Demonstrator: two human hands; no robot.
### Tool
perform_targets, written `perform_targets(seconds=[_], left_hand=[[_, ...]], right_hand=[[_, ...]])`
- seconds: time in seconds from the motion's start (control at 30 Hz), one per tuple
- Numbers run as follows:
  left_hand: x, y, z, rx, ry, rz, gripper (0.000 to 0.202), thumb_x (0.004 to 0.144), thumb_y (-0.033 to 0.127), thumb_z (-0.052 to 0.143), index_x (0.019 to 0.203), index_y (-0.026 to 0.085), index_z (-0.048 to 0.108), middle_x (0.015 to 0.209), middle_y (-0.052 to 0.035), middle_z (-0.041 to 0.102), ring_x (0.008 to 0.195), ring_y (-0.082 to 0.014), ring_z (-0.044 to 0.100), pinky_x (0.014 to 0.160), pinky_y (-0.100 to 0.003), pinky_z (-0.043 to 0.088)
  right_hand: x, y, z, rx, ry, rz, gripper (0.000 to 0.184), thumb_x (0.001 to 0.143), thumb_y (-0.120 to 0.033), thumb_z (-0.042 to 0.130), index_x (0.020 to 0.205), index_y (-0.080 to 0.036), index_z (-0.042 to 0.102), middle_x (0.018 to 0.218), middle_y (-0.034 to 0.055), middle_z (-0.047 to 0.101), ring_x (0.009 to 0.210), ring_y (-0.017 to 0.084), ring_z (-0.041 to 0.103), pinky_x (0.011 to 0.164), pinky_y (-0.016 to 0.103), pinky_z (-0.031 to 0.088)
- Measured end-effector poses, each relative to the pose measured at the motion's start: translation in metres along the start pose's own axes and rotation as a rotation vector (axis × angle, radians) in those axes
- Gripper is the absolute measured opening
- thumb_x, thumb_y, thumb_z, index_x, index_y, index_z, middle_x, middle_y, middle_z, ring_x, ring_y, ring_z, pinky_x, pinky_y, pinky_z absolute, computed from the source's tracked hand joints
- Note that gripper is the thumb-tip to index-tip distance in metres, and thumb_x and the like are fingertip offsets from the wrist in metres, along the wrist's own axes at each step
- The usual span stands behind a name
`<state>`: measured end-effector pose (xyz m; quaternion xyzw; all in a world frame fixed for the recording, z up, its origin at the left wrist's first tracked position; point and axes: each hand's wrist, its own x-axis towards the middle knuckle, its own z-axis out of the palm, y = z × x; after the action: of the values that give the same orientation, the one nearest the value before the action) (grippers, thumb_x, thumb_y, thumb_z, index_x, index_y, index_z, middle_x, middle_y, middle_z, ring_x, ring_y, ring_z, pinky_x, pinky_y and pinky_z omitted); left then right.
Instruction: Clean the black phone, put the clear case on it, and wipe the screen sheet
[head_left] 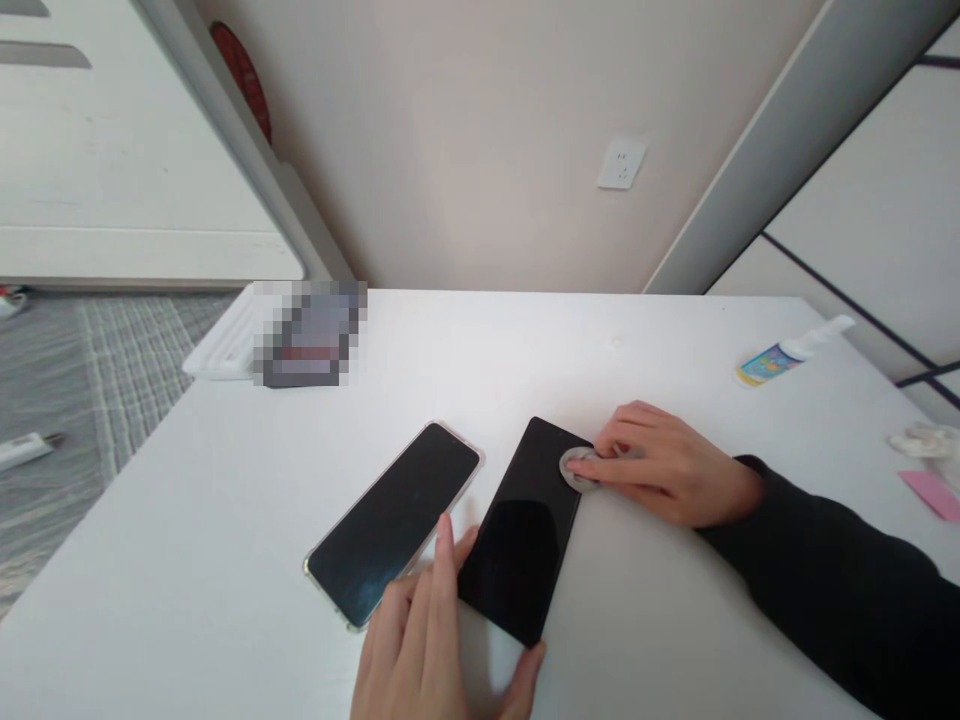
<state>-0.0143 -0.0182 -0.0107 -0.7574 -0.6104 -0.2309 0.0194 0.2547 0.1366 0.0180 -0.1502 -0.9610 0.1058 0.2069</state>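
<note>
A black smartphone (525,530) lies face up on the white table, tilted in my view, its screen dark. My left hand (427,640) steadies its lower end, with the thumb at the bottom corner and a fingertip along the left edge; the index finger points forward. My right hand (660,465) comes in from the right in a black sleeve. Its fingers press a round pale pad (576,468) onto the upper right part of that screen. Left of it lies a second smartphone (394,525) in a clear case, close beside my left fingers.
On the right stands or lies a small spray bottle (784,355) with a colourful label. A crumpled white tissue (930,440) and a pink slip (931,495) are at the right edge. A white tray (225,345) and a blurred-out dark item (311,335) sit back left.
</note>
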Motion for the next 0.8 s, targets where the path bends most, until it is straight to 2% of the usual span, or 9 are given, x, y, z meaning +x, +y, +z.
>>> perform_targets(seconds=[0.07, 0.17, 0.23, 0.33, 0.43, 0.5, 0.6, 0.67, 0.8], left_hand=[[0.000, -0.001, -0.001, -0.010, -0.011, -0.001, 0.100, 0.094, 0.050, 0.066, 0.167, 0.003, 0.015, 0.133, -0.0099, 0.074, 0.106, -0.0265, 0.067, 0.088, -0.035, 0.057], [0.001, -0.001, -0.002, -0.051, -0.039, -0.003, 0.098, 0.097, 0.050, 0.063, 0.168, 0.005, 0.012, 0.135, -0.0116, 0.072, 0.107, -0.0273, 0.067, 0.089, -0.037, 0.057], [0.002, 0.001, -0.004, -0.076, -0.056, -0.030, 0.098, 0.097, 0.049, 0.064, 0.169, 0.008, 0.011, 0.137, -0.0122, 0.071, 0.110, -0.0286, 0.067, 0.090, -0.039, 0.057], [0.001, 0.005, -0.007, -0.092, -0.073, -0.072, 0.100, 0.096, 0.048, 0.067, 0.169, 0.011, 0.009, 0.137, -0.0124, 0.071, 0.111, -0.0301, 0.066, 0.090, -0.040, 0.056], [0.002, 0.008, -0.009, -0.100, -0.092, -0.069, 0.098, 0.096, 0.045, 0.066, 0.169, 0.011, 0.010, 0.136, -0.0128, 0.070, 0.112, -0.0298, 0.065, 0.091, -0.041, 0.055], [0.003, 0.008, -0.009, -0.104, -0.092, -0.071, 0.097, 0.096, 0.044, 0.066, 0.169, 0.010, 0.012, 0.136, -0.0129, 0.070, 0.111, -0.0293, 0.064, 0.091, -0.040, 0.055], [0.003, 0.009, -0.010, -0.097, -0.081, -0.083, 0.096, 0.096, 0.044, 0.066, 0.168, 0.009, 0.013, 0.135, -0.0128, 0.070, 0.110, -0.0292, 0.063, 0.091, -0.040, 0.054], [0.004, 0.010, -0.010, -0.094, -0.083, -0.089, 0.095, 0.097, 0.044, 0.065, 0.169, 0.009, 0.012, 0.135, -0.0126, 0.070, 0.110, -0.0293, 0.063, 0.091, -0.040, 0.054], [0.004, 0.011, -0.011, -0.109, -0.077, -0.079, 0.090, 0.100, 0.044, 0.060, 0.169, 0.010, 0.013, 0.133, -0.0121, 0.070, 0.110, -0.0289, 0.063, 0.091, -0.040, 0.053]], right_hand=[[0.000, -0.006, 0.002, 0.026, -0.018, -0.039, 0.031, 0.105, -0.012, 0.048, 0.130, -0.014, 0.067, 0.088, 0.0053, 0.061, 0.079, 0.020, 0.048, 0.075, 0.036, 0.035], [0.004, -0.023, 0.007, 0.161, -0.123, -0.174, 0.028, 0.108, -0.020, 0.049, 0.129, -0.012, 0.067, 0.085, 0.0024, 0.060, 0.075, 0.019, 0.046, 0.069, 0.036, 0.033], [0.004, -0.023, 0.005, 0.135, -0.132, -0.117, 0.031, 0.109, -0.016, 0.046, 0.132, -0.019, 0.067, 0.090, 0.0026, 0.061, 0.079, 0.019, 0.048, 0.074, 0.036, 0.035], [0.002, -0.016, -0.001, 0.011, -0.070, -0.028, 0.035, 0.107, -0.010, 0.045, 0.131, -0.019, 0.068, 0.092, 0.0045, 0.062, 0.081, 0.019, 0.048, 0.078, 0.036, 0.037], [0.006, -0.019, 0.000, 0.075, -0.110, -0.135, 0.030, 0.108, -0.016, 0.046, 0.130, -0.015, 0.067, 0.089, 0.0042, 0.063, 0.079, 0.019, 0.049, 0.076, 0.036, 0.037], [0.008, -0.021, 0.001, 0.127, -0.163, -0.176, 0.030, 0.110, -0.019, 0.046, 0.131, -0.018, 0.067, 0.089, 0.0029, 0.062, 0.080, 0.019, 0.050, 0.076, 0.036, 0.038], [0.006, -0.013, -0.001, 0.004, -0.105, -0.046, 0.032, 0.109, -0.014, 0.046, 0.130, -0.022, 0.068, 0.092, 0.0036, 0.063, 0.082, 0.019, 0.050, 0.081, 0.036, 0.039], [0.004, -0.011, -0.003, -0.077, -0.043, 0.007, 0.032, 0.107, -0.011, 0.046, 0.129, -0.020, 0.069, 0.093, 0.0050, 0.064, 0.082, 0.019, 0.050, 0.082, 0.037, 0.039], [0.008, -0.021, 0.003, 0.090, -0.120, -0.157, 0.030, 0.109, -0.015, 0.046, 0.129, -0.017, 0.068, 0.087, 0.0023, 0.061, 0.081, 0.019, 0.050, 0.085, 0.037, 0.041]])
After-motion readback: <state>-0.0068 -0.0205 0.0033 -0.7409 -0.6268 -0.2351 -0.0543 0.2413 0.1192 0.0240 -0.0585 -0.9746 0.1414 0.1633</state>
